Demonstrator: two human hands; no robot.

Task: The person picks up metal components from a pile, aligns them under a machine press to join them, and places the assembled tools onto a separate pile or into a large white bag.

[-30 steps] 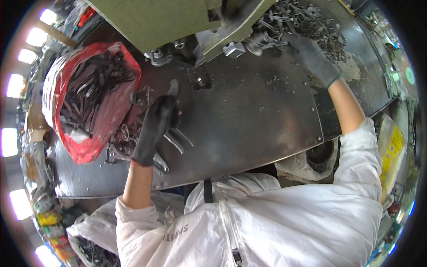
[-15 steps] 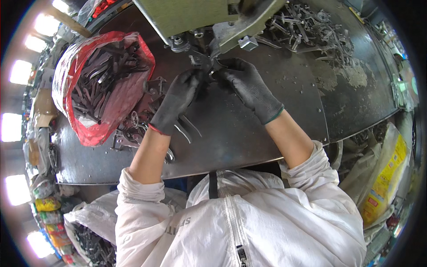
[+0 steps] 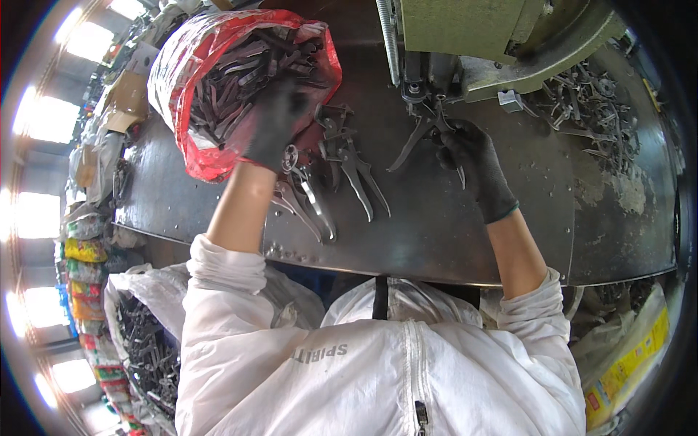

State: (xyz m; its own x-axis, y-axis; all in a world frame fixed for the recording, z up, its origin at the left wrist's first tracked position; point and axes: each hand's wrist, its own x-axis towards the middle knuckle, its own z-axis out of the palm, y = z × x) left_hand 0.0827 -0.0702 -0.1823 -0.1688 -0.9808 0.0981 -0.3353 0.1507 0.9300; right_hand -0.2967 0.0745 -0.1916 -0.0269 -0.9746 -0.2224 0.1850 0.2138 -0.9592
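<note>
My right hand (image 3: 476, 167), in a dark knit glove, has its fingers closed around one handle of a metal pliers (image 3: 416, 144). The head of the pliers is up against the underside of a green machine (image 3: 465, 29), and its handles spread toward me. My left hand (image 3: 276, 120), gloved too, is over the near right part of a red-rimmed white bag (image 3: 336, 67). Motion smears its fingers. Dark, flat, curved metal pieces (image 3: 229, 83) fill the bag. Several more pliers (image 3: 355, 171) lie on the metal table just right of the bag.
A heap of metal parts (image 3: 592, 105) lies at the table's far right. Small bits are scattered over the metal tabletop (image 3: 436, 240). Below its front edge stand a sack of dark parts (image 3: 149, 349) at left and a yellow-printed sack (image 3: 632, 363) at right.
My left hand has left the machine and moved left to the bag. My right hand stays by the machine, on the pliers. The whole view has shifted, with the bag and machine now farther right.
</note>
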